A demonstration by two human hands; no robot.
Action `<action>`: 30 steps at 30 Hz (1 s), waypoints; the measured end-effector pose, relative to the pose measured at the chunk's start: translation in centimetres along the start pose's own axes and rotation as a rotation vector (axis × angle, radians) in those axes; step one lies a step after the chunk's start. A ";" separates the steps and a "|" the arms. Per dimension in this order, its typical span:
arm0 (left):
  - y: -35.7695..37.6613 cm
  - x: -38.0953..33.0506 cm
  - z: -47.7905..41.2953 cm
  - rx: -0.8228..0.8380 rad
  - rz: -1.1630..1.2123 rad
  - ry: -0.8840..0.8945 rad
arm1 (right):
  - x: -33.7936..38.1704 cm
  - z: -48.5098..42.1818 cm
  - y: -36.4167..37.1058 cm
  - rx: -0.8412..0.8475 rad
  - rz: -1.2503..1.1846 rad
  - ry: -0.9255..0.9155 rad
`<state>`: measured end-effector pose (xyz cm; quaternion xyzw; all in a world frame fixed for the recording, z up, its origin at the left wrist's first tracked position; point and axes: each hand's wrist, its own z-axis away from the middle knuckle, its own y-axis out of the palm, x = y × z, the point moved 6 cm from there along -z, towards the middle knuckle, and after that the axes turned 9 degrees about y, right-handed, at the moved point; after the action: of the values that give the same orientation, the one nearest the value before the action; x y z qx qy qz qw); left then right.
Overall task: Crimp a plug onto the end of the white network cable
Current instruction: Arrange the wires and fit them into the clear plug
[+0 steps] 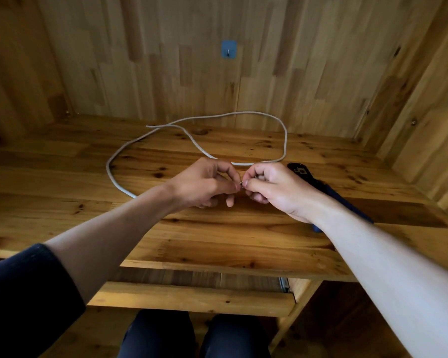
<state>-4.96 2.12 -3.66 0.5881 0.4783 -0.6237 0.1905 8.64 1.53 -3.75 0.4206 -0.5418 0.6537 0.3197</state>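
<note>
The white network cable (285,140) lies in a loose loop on the wooden desk (217,228), its free end pointing left at the back. My left hand (204,184) and my right hand (272,187) meet above the desk's middle, fingertips together. Between them they pinch something thin and small, seemingly the cable's near end or its fine wires; my fingers hide most of it. No plug shows in the head view. A dark crimping tool (303,174) with blue handles lies on the desk behind my right wrist, partly hidden by my arm.
Wooden walls close in the desk at the back and on the right. A blue adhesive hook (228,49) sticks to the back wall. A pull-out shelf (192,295) hangs under the desk's front edge, above my knees.
</note>
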 end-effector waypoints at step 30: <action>-0.5 0.5 -0.7 -0.077 0.086 -0.022 | -0.6 -0.3 1.3 0.129 -0.370 0.129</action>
<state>-5.15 3.07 -3.84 0.5935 0.4742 -0.6024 0.2449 7.72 1.61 -4.85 0.4896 -0.3909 0.6428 0.4409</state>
